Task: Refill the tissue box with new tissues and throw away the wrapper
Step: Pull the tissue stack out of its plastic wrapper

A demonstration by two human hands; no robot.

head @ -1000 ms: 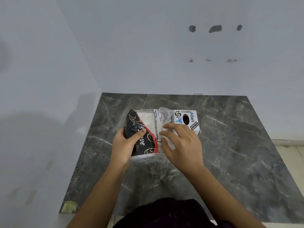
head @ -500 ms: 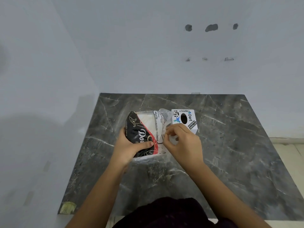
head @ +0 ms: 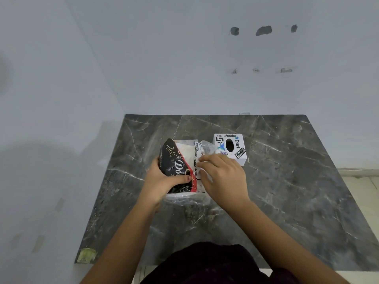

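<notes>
A tissue pack (head: 178, 160) in a black, red and clear plastic wrapper lies on the dark marble counter (head: 287, 191), with white tissues showing through the clear part. My left hand (head: 162, 181) grips the pack's black end from the left. My right hand (head: 223, 177) pinches the clear wrapper at the pack's right side, fingertips together on the plastic. Just behind my right hand stands a small white cube tissue box (head: 230, 147) with stickers and a dark oval opening on top.
The counter sits in a corner, with white walls to the left and behind. A yellowish patch (head: 87, 255) marks the counter's near left corner. A tiled floor shows past the counter's right edge.
My right hand has slid left from the box side onto the wrapper's clear right edge and closed on it. My left thumb has shifted lower on the pack.
</notes>
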